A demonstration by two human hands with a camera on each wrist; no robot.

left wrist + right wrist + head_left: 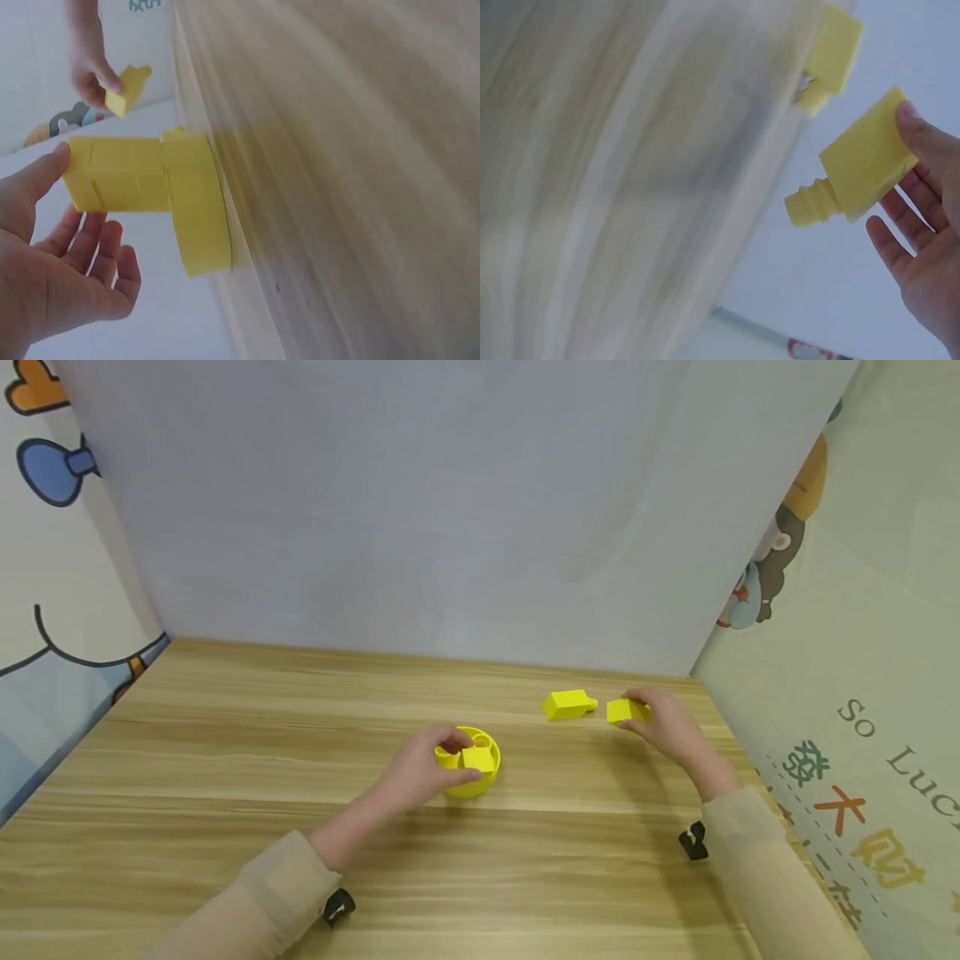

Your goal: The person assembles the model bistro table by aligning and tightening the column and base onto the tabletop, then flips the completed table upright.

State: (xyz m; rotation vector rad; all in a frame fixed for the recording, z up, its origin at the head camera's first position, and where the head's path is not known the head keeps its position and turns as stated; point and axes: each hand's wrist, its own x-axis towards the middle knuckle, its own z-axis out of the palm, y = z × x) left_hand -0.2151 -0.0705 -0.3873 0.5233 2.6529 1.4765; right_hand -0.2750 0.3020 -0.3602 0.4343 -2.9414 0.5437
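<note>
My left hand (420,768) pinches a yellow box-shaped block (477,759) between thumb and fingers. In the left wrist view that block (120,174) stands on a round yellow base (201,202), its lower end against the base. Ring-shaped openings show in the base (463,791) from above. Off to the right, my right hand (671,727) grips a second yellow block (870,157) by its wide end, above the table. A ridged round neck (810,202) sticks out of its other end, pointing down toward the wood in the right wrist view.
A third yellow block (567,704) with a small round neck lies on its side on the wooden table (300,718), left of my right hand. A pale cloth (420,527) hangs behind the table, and a printed cloth (862,693) flanks the right edge.
</note>
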